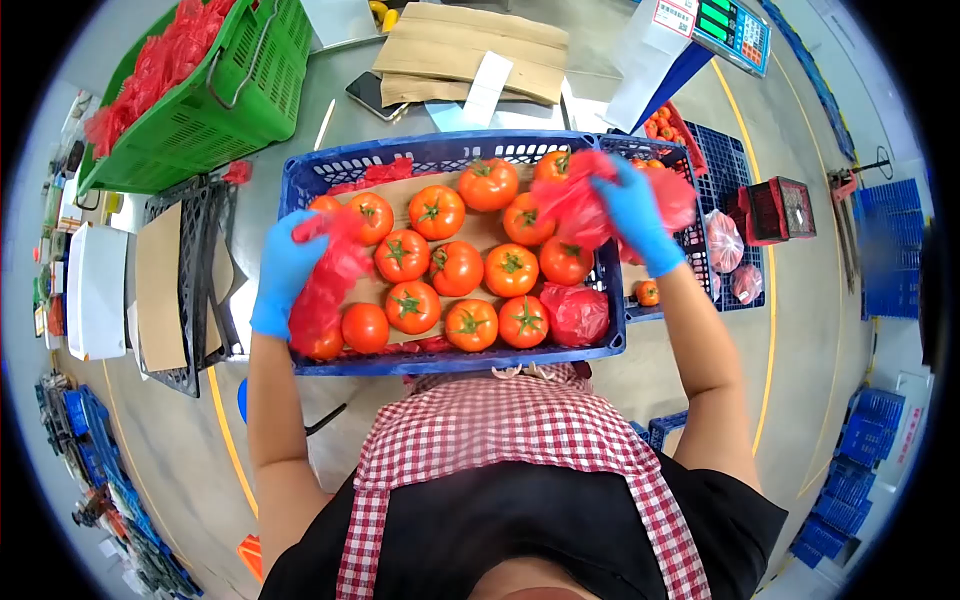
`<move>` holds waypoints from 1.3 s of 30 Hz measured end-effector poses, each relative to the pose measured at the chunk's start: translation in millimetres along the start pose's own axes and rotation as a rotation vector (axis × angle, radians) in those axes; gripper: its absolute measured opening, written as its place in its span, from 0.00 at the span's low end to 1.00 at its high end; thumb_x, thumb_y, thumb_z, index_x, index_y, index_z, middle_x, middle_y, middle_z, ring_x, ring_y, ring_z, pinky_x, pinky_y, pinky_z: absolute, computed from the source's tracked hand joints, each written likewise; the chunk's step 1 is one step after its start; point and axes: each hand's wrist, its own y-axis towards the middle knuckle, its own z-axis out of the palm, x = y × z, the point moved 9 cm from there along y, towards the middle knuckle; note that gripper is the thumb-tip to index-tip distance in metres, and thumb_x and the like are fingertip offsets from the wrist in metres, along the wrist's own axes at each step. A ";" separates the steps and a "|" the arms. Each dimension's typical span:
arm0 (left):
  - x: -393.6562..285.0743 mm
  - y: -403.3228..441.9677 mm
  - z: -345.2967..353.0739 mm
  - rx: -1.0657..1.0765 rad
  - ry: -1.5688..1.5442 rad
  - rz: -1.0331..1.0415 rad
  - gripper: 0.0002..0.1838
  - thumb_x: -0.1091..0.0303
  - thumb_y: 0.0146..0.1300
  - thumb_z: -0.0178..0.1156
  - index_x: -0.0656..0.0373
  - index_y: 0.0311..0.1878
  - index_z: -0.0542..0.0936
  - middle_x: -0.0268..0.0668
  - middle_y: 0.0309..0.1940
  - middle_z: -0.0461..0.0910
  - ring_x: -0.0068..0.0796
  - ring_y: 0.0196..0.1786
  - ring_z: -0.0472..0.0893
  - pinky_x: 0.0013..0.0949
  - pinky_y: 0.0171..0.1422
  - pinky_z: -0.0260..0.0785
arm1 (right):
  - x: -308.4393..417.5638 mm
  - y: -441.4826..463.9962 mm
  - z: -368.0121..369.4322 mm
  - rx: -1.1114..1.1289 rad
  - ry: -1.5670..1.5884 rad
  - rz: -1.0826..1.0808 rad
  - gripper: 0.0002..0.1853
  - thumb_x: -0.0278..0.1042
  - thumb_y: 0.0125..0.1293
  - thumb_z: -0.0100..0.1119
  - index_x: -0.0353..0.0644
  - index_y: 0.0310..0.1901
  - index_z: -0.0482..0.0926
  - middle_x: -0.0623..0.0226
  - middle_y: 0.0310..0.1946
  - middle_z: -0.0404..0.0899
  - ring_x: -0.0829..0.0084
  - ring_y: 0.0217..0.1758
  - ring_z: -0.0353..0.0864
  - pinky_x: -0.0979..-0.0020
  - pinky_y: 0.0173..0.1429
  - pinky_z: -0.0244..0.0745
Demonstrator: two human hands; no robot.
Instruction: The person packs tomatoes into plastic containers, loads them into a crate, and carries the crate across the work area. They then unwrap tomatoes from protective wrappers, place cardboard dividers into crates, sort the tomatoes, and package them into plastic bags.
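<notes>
Where the checked apron [510,410] faces the near edge of the blue crate [460,362], a red-wrapped bundle [577,315] sits inside the near right corner. Tomatoes [455,268], most with green calyx upward, lie in loose rows from near edge to far edge on a brown cardboard liner [482,230].

Left hand [283,265], blue-gloved: at the crate's left edge, grasping a crumpled red bag [335,270] that hangs toward the near left corner, partly over tomatoes there.

Right hand [635,205], also blue-gloved: above the far right corner, fingers closed on a bunched red bag [580,205] over the tomatoes; whether it encloses anything, cannot tell.

Alongside the right edge: a second crate [692,240] with further tomatoes, partly hidden by the right hand and its bag.

Past the far edge, on the metal table [325,80]: cardboard sheets [470,40], a white slip [488,88] across their near edge, a phone [372,95] beside their near left corner. Far left: green basket [245,85] heaped with red plastic [170,60]. Far right: scale [725,35], display lit green.
</notes>
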 end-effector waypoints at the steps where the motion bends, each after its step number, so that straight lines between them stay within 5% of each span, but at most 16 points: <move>1: -2.8 -14.6 -3.1 0.012 0.162 0.042 0.19 0.76 0.50 0.58 0.57 0.49 0.78 0.37 0.40 0.81 0.29 0.42 0.80 0.28 0.50 0.70 | 23.2 -0.2 -24.1 -0.070 0.092 0.003 0.16 0.26 0.59 0.54 0.36 0.50 0.74 0.55 0.41 0.80 0.66 0.42 0.80 0.69 0.48 0.73; 5: 11.5 -67.3 2.6 0.121 0.412 -0.106 0.20 0.72 0.50 0.57 0.53 0.50 0.78 0.42 0.44 0.79 0.38 0.46 0.79 0.34 0.52 0.70 | 63.3 -78.2 23.3 0.457 -0.623 -0.406 0.16 0.37 0.54 0.59 0.39 0.44 0.76 0.54 0.36 0.77 0.55 0.42 0.77 0.61 0.46 0.73; 7: 17.1 -81.3 8.2 0.232 0.518 -0.143 0.20 0.66 0.50 0.59 0.54 0.50 0.78 0.42 0.45 0.79 0.38 0.47 0.79 0.34 0.52 0.70 | 44.6 -122.7 59.7 0.745 -0.771 -0.303 0.29 0.47 0.46 0.65 0.39 0.48 0.72 0.55 0.42 0.72 0.54 0.46 0.73 0.58 0.51 0.68; 8: 13.5 -84.7 9.6 0.199 0.497 -0.057 0.24 0.58 0.47 0.64 0.52 0.50 0.78 0.41 0.44 0.79 0.39 0.46 0.79 0.36 0.51 0.70 | 42.3 -131.5 64.7 0.704 -0.857 -0.382 0.28 0.45 0.46 0.65 0.42 0.49 0.72 0.59 0.44 0.70 0.57 0.47 0.71 0.58 0.51 0.66; 11: -2.3 -93.9 13.6 0.255 0.629 0.104 0.28 0.55 0.43 0.67 0.52 0.50 0.77 0.39 0.43 0.79 0.37 0.43 0.78 0.36 0.50 0.70 | 39.5 -139.7 75.9 0.764 -0.846 -0.415 0.25 0.43 0.47 0.65 0.45 0.48 0.73 0.61 0.45 0.69 0.59 0.47 0.70 0.58 0.51 0.64; 15: 10.3 -98.6 11.7 0.533 0.582 -0.071 0.26 0.59 0.42 0.69 0.56 0.48 0.77 0.40 0.49 0.76 0.38 0.49 0.75 0.36 0.55 0.66 | 32.4 -144.3 82.5 0.768 -0.783 -0.611 0.14 0.34 0.49 0.63 0.45 0.39 0.77 0.66 0.40 0.71 0.64 0.44 0.70 0.62 0.46 0.67; 18: 37.7 -89.9 8.7 0.512 0.201 -0.194 0.19 0.69 0.45 0.64 0.57 0.44 0.78 0.41 0.39 0.79 0.42 0.43 0.77 0.35 0.49 0.69 | 13.5 -110.1 49.7 0.389 -0.449 -0.336 0.10 0.26 0.51 0.61 0.43 0.38 0.78 0.66 0.35 0.76 0.62 0.39 0.75 0.69 0.43 0.71; 22: 47.2 -83.4 6.6 0.396 0.534 -0.081 0.15 0.77 0.48 0.56 0.60 0.42 0.78 0.40 0.35 0.80 0.36 0.40 0.80 0.32 0.47 0.70 | -5.9 -66.0 -18.0 -0.069 0.180 0.139 0.14 0.25 0.58 0.59 0.35 0.47 0.76 0.67 0.42 0.79 0.74 0.42 0.77 0.74 0.48 0.72; 25: 61.5 -56.0 -21.8 0.080 0.244 -0.028 0.16 0.79 0.47 0.52 0.61 0.42 0.78 0.43 0.37 0.81 0.39 0.43 0.80 0.37 0.50 0.71 | 18.4 -49.0 -50.4 -0.309 0.364 0.039 0.16 0.25 0.60 0.58 0.32 0.50 0.74 0.65 0.45 0.78 0.78 0.45 0.75 0.75 0.51 0.71; 27: 76.6 -21.9 -43.4 0.017 -0.309 -0.261 0.21 0.80 0.48 0.50 0.62 0.49 0.76 0.39 0.44 0.80 0.35 0.48 0.78 0.38 0.54 0.69 | 45.5 -47.8 -28.0 -0.272 0.302 -0.018 0.15 0.25 0.59 0.59 0.34 0.49 0.74 0.67 0.43 0.77 0.76 0.45 0.74 0.75 0.53 0.69; 31: -77.5 -13.8 22.5 0.134 -1.005 -0.034 0.27 0.75 0.53 0.49 0.63 0.60 0.65 0.37 0.57 0.70 0.28 0.57 0.72 0.31 0.61 0.65 | 125.7 -54.7 83.8 0.037 0.329 -0.277 0.16 0.21 0.55 0.57 0.36 0.47 0.73 0.67 0.45 0.71 0.72 0.50 0.70 0.74 0.55 0.65; 33: -70.3 -8.0 91.5 0.203 -1.174 -0.103 0.25 0.68 0.59 0.50 0.59 0.62 0.65 0.38 0.60 0.67 0.30 0.60 0.68 0.31 0.65 0.60 | 157.6 -54.9 138.1 0.133 0.584 -0.290 0.16 0.19 0.52 0.53 0.35 0.45 0.72 0.65 0.44 0.68 0.70 0.51 0.69 0.73 0.57 0.63; 36: -85.9 -26.6 108.0 0.204 -1.869 -0.407 0.24 0.62 0.64 0.49 0.57 0.63 0.64 0.38 0.60 0.67 0.31 0.62 0.66 0.32 0.69 0.54 | 175.1 -40.3 174.4 0.106 0.803 -0.293 0.14 0.19 0.49 0.48 0.35 0.41 0.70 0.64 0.41 0.66 0.68 0.48 0.68 0.72 0.56 0.62; 39: -69.8 -14.5 105.3 -0.061 -2.020 0.016 0.23 0.60 0.65 0.48 0.56 0.62 0.65 0.38 0.59 0.67 0.30 0.61 0.67 0.31 0.67 0.56 | 213.9 -49.3 194.9 0.086 0.383 -0.655 0.16 0.24 0.48 0.50 0.37 0.42 0.70 0.55 0.43 0.65 0.55 0.51 0.65 0.62 0.59 0.59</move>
